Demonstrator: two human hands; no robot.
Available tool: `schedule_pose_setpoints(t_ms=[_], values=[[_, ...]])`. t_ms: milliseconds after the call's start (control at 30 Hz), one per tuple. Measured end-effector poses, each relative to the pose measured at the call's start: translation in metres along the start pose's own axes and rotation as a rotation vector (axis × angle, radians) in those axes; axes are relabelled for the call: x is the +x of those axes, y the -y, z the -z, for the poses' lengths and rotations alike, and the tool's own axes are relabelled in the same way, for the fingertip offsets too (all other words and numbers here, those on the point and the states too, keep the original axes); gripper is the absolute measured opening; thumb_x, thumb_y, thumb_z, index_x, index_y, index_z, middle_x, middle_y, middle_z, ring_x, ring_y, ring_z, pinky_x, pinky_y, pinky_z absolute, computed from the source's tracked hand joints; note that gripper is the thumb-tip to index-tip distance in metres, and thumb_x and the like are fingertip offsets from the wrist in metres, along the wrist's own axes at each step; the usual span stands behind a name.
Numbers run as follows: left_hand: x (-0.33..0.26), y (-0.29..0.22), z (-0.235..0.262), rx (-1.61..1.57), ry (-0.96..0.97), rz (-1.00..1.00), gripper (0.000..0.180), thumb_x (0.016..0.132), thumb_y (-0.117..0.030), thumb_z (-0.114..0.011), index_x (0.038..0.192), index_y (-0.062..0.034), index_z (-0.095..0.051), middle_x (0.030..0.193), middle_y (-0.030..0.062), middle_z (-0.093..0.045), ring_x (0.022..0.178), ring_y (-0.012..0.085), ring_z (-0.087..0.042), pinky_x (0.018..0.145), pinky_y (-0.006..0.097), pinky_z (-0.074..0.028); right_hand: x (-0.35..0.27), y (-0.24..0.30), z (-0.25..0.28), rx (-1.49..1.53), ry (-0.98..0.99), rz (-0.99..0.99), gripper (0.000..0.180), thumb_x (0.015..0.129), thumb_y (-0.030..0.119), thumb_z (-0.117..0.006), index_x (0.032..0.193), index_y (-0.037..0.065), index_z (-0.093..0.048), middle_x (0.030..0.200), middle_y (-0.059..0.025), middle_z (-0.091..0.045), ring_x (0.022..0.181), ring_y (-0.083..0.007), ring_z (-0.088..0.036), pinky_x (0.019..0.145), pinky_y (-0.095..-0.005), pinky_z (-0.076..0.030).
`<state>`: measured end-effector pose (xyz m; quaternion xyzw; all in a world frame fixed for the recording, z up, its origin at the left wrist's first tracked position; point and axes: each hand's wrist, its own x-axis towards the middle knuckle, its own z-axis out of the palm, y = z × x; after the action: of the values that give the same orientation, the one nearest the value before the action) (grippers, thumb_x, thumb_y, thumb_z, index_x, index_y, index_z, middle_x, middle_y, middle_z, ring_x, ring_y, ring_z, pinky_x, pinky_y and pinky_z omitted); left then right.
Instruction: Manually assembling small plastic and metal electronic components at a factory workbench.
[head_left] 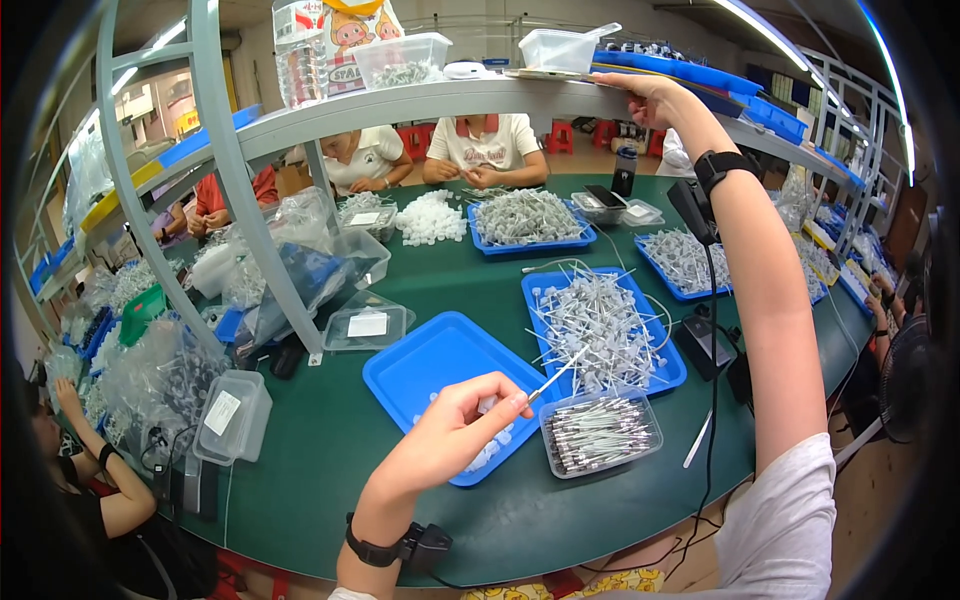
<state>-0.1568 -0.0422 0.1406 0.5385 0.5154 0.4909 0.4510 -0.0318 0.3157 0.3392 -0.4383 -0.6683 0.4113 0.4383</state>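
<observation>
My left hand (455,425) is closed, pinching a thin white rod (558,375) with a metal end between thumb and fingers. It hovers over the right side of a blue tray (400,368) that holds some small whitish pieces (487,455). Beside it, a clear plastic box (601,434) is packed with similar metal-ended rods. Behind that box, a blue tray carries a heap of white-headed stems (597,325). My right hand (645,95) reaches up to the overhead shelf, its fingers stretched along the edge beside a flat, thin object (545,74).
The grey shelf (400,107) spans the green table (330,480) on metal posts. More stem-filled trays (530,220) and a white pile (432,218) lie farther back. Bagged parts (165,375) crowd the left. Co-workers sit around; a black cable (712,400) hangs at right.
</observation>
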Motion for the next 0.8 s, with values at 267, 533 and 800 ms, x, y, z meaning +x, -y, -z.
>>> schedule_pose_setpoints(t_ms=[267, 533, 800], values=[[0.002, 0.002, 0.0, -0.116, -0.129, -0.161, 0.021, 0.089, -0.022, -0.049, 0.084, -0.004, -0.058, 0.059, -0.0076, -0.04, 0.051, -0.0001, -0.031, 0.044, 0.017, -0.022, -0.14, -0.07, -0.018, 0.303, -0.074, 0.31, 0.062, 0.073, 0.025, -0.066, 0.119, -0.006, -0.038, 0.094, -0.006, -0.051, 0.071, -0.0098, -0.05, 0.062, -0.0239, -0.042], [0.003, -0.001, -0.011, -0.393, -0.005, -0.05, 0.023, 0.091, -0.02, -0.042, 0.079, -0.0015, -0.052, 0.058, -0.0046, -0.034, 0.053, 0.005, -0.031, 0.049, 0.02, -0.027, -0.306, -0.12, -0.06, 0.603, 0.752, 0.084, 0.042, 0.081, 0.001, -0.057, 0.12, -0.002, -0.045, 0.082, -0.0007, -0.051, 0.075, -0.0066, -0.048, 0.068, -0.0225, -0.041], [0.001, -0.009, -0.03, -0.367, 0.012, 0.083, 0.025, 0.09, -0.022, -0.045, 0.097, -0.0001, -0.054, 0.068, -0.0033, -0.044, 0.059, 0.0038, -0.037, 0.051, 0.019, -0.029, -0.305, -0.135, -0.058, 0.44, 0.551, 0.444, 0.025, 0.071, -0.006, -0.063, 0.095, 0.0, -0.064, 0.081, -0.0062, -0.057, 0.073, -0.0122, -0.049, 0.066, -0.0235, -0.04]])
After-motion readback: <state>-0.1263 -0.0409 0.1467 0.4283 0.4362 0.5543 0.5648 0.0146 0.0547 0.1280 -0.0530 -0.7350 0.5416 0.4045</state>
